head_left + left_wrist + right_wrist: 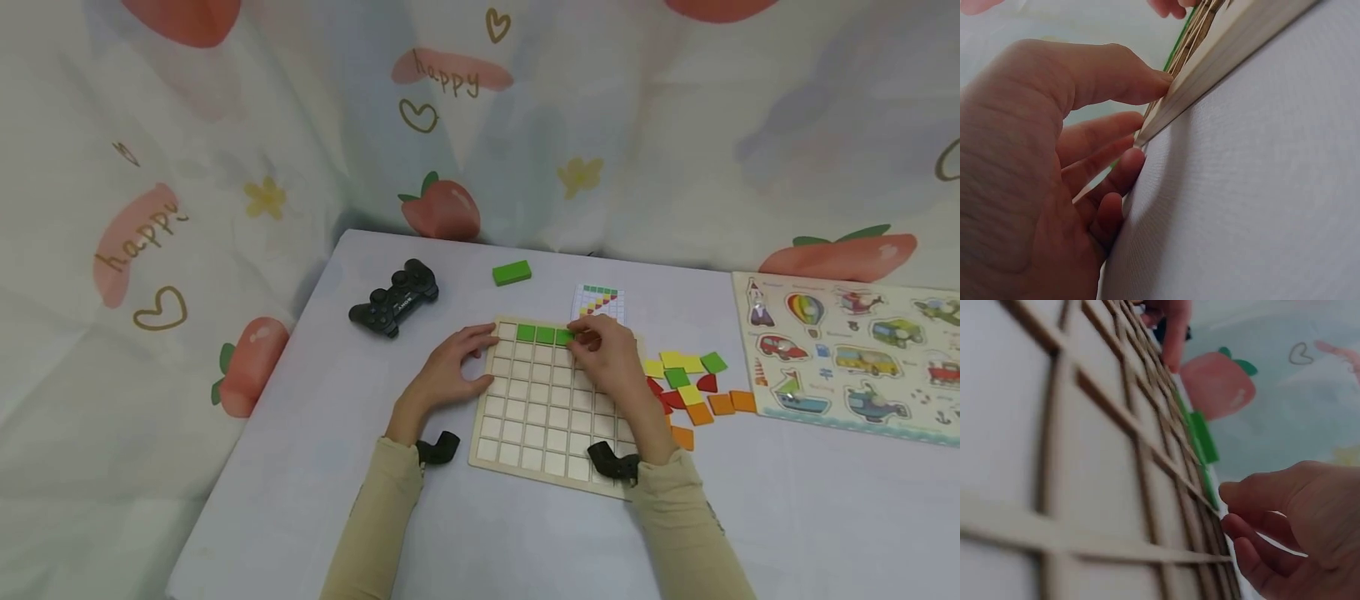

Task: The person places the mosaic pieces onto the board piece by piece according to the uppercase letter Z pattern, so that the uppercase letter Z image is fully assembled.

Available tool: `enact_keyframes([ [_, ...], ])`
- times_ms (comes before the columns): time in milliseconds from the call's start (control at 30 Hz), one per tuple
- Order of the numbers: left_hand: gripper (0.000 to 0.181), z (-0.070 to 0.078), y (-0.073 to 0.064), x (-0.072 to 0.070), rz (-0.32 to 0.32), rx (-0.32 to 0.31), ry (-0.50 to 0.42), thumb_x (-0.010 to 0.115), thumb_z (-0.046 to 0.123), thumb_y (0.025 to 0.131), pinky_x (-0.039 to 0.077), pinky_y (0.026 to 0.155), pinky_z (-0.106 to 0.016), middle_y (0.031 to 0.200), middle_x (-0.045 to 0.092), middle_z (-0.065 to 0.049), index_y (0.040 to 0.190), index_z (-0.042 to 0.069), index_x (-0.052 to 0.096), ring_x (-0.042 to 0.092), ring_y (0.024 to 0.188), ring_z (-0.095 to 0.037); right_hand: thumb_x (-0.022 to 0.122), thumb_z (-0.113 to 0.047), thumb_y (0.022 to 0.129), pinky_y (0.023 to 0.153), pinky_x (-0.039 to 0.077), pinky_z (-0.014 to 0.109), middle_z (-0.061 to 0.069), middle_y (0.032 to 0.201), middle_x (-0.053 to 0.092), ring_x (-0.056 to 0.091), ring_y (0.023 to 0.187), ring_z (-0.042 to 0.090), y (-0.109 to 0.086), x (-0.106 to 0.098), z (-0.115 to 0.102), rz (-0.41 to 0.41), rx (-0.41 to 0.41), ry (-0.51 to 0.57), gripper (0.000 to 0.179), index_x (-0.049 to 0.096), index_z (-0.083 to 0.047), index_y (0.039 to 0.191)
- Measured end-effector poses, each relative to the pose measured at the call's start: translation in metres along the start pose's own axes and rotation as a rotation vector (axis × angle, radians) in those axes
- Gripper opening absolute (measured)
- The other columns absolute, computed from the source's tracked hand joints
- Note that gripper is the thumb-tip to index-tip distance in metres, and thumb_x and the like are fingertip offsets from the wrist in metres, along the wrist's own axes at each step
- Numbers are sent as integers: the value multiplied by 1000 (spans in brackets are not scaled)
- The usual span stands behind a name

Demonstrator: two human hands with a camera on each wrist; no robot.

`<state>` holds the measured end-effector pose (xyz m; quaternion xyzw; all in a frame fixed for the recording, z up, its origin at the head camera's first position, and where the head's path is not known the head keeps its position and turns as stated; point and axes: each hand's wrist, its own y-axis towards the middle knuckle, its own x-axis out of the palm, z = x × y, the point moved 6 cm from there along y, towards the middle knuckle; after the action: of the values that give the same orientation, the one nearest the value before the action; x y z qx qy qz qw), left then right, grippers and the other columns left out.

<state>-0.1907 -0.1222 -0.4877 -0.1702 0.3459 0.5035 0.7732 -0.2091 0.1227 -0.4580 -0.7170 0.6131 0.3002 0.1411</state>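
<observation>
grid board (537,414): pale wood tone, square lattice pattern, cells cream-white. square tiles (545,335) in its top row: solid green. printed card (600,305): white, fine grid; green row along top, yellow and red squares stepping diagonally. loose pieces, each one solid colour: yellow tiles (669,362), green tiles (677,377), red pieces (707,382), orange tiles (722,404). block (512,272): green. controller (395,298): black, white lettering. puzzle board (832,392): cream, multicoloured vehicles (866,361), blue wavy lower edge. tablecloth (300,467): white, faint lilac cast. curtain (525,133): pale blue and white; coral-red fruit (446,210) with green leaves, yellow flowers (581,177), brown-gold hearts (417,117), brown "happy" over pink smears. sleeves (375,517): beige. wrist cameras (438,450): black.
</observation>
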Motion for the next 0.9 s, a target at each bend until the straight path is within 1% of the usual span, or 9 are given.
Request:
enact_keyframes([
  [67,56,0,-1,-1,7,7,-3,75,17,82,43,92,-34,150,45,4,135,11,59,53,101,-11,66,-1,90,82,51,49,23,109,64,63,96,36,-1,-14,3,-14,19,-4,27,65,5,116],
  [133,56,1,-1,-2,9,11,-4,75,17,81,43,91,-34,150,45,2,135,10,60,53,101,-12,66,-6,93,86,49,51,25,115,63,60,101,38,-5,-36,9,-24,66,-29,32,61,6,122],
  [200,56,1,-1,-2,9,14,-3,75,17,81,43,91,-35,150,45,2,134,10,60,53,101,-12,64,-11,95,87,49,52,26,121,60,57,105,41,-13,-63,20,-18,155,-78,36,59,5,127],
  [267,56,2,-1,-2,8,20,0,75,16,81,43,91,-35,150,45,1,135,10,60,54,101,-13,62,-16,97,84,51,48,27,125,57,54,109,43,-24,-90,33,-2,265,-140,39,56,3,130],
  [333,56,2,-2,-1,8,21,0,75,16,81,43,91,-35,150,45,0,135,10,60,54,102,-13,61,-20,97,76,52,38,28,126,55,52,110,45,-34,-113,47,3,358,-186,42,55,3,132],
  [433,56,2,-2,0,6,18,-2,75,17,82,43,91,-36,150,45,0,135,10,59,53,102,-14,62,-21,96,67,48,25,29,124,55,51,110,46,-45,-132,65,-20,460,-216,44,55,4,132],
  [533,56,2,-3,0,-10,-1,6,74,19,82,43,92,-35,151,44,2,136,11,59,53,103,-13,64,-18,94,67,49,28,31,122,55,52,107,46,-52,-138,75,-52,524,-216,46,54,6,131],
  [700,56,2,-2,-2,-3,-9,22,73,18,82,43,92,-36,151,43,4,136,12,59,52,103,-11,68,-19,91,76,43,48,31,122,56,50,104,45,-53,-137,80,-26,624,-256,48,55,7,130],
  [900,56,4,-2,-1,-7,-9,3,74,19,82,43,92,-37,151,44,3,135,11,60,53,104,-13,69,-21,91,72,39,47,29,114,60,52,92,40,-53,-132,77,19,660,-284,44,59,7,122],
])
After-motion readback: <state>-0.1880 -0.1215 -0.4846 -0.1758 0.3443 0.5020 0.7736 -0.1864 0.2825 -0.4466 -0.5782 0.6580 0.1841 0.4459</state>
